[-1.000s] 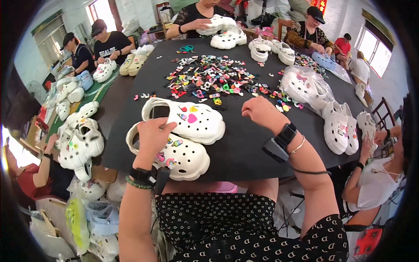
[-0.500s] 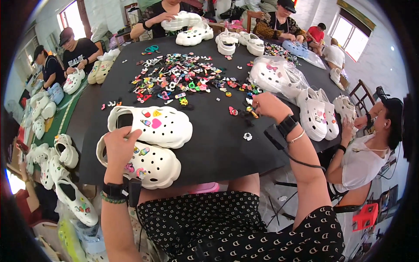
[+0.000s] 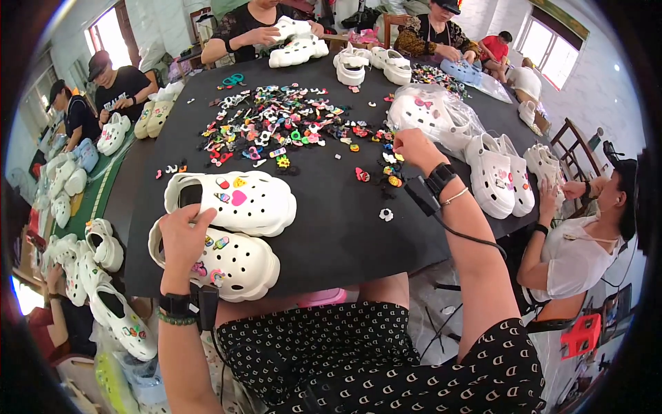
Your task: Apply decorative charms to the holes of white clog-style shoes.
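The left hand (image 3: 185, 238) curls over two white perforated clogs (image 3: 265, 203), the right hand (image 3: 418, 147) beside small colourful charms (image 3: 394, 181); neither grip's hold can be told. Both lots lie on a black surface (image 3: 331, 238), people (image 3: 576, 245) around the white-walled room (image 3: 600, 103).

Red stool (image 3: 583, 332) and bright window (image 3: 553, 45)

The head view looks forward and down, from close above both hands (image 3: 185, 238) and the black table (image 3: 345, 241).
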{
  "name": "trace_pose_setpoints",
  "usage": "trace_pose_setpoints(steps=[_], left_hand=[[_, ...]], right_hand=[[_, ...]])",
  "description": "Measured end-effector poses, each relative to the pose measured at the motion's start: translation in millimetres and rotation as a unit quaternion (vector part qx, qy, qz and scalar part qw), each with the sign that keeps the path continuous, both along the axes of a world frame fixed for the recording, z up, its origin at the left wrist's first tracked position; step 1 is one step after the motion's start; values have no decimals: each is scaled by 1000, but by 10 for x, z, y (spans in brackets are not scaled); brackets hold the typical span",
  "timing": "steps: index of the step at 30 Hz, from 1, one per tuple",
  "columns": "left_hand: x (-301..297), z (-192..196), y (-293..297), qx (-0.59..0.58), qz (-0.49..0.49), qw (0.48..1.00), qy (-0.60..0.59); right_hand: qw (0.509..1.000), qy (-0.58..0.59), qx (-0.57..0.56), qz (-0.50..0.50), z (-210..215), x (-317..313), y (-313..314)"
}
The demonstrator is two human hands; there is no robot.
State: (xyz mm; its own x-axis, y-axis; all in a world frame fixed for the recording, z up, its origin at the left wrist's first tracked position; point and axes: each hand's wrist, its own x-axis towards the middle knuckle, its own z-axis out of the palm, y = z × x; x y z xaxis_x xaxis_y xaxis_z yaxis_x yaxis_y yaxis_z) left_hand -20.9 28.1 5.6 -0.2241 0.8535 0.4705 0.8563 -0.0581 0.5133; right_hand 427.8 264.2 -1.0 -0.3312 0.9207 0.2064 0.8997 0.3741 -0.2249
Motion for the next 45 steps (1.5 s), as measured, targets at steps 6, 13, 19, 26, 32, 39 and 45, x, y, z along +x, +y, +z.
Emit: trace_pose_setpoints(steps=[6, 13, 19, 26, 32, 39, 45], left_hand=[[2, 41, -11, -17, 9, 999, -26], [-22, 14, -14, -19, -1, 999, -32], [-20, 13, -25, -15, -9, 1000, -14], [28, 63, -25, 5, -8, 1000, 1], [17, 20, -4, 16, -12, 1000, -11], [-11, 38, -43, 11, -4, 1000, 8], [16, 34, -16, 29, -7, 999, 26]], right_hand=[[999, -35, 9, -4, -13, 41, 134], [1000, -7, 9, 10, -335, -34, 413], [997, 23, -49, 47, -336, 23, 461], [990, 114, -84, -5, -302, 150, 350], [961, 185, -203, 32, -117, 293, 247], [811, 465, -351, 51, 146, -86, -218], [929, 280, -218, 105, 144, -499, -550]])
